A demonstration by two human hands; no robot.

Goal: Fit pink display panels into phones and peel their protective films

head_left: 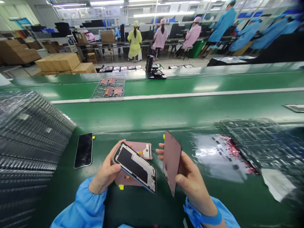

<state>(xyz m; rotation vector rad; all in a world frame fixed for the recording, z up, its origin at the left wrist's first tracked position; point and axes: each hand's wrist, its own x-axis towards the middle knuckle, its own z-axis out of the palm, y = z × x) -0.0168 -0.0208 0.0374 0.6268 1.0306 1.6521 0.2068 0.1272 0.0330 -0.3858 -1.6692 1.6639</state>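
Observation:
My left hand (104,172) grips a phone frame (133,164) by its left end, tilted, with the black and white inner side facing up. In my right hand (193,175) a phone screen panel (172,158) stands nearly upright, its pinkish-brown face towards the left and a yellow tab at its top. A small gap separates the frame from the panel. Beneath the frame, partly hidden, pinkish-brown screen panels (143,147) with flex cables lie on the green bench. Left of my left hand lies a phone (84,151), dark screen up, with a yellow tab.
Stacked transparent trays (30,136) rise at the left. Plastic film sheets (213,155) and another tray (258,142) lie at the right, beside white paper (277,183). Beyond, a tray of panels (109,88) rests on the green line (178,110). Several people sit at far benches.

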